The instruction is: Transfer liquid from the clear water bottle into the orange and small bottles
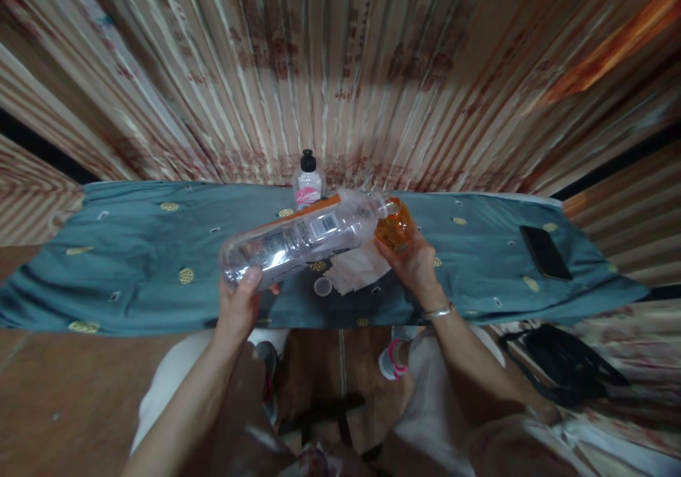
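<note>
My left hand (242,299) is closed round the base end of a large clear plastic bottle (298,243) with a printed label. The bottle lies tilted nearly flat, its open neck pointing right. In my right hand (415,260) is a small orange see-through container (394,225), fingers wrapped round it. The bottle's mouth meets the container's upper part; whether liquid passes between them I cannot tell. Beneath the bottle, a crumpled white cloth or tissue (359,270) lies on the table, and beside it is a small round translucent cap (322,287).
A clear bottle with a black top and pink label (308,186) stands behind the large bottle. A dark phone (545,252) lies on the right of the green cloth-covered table (143,250). Pleated curtains (330,51) hang behind; a black bag (569,363) sits at lower right.
</note>
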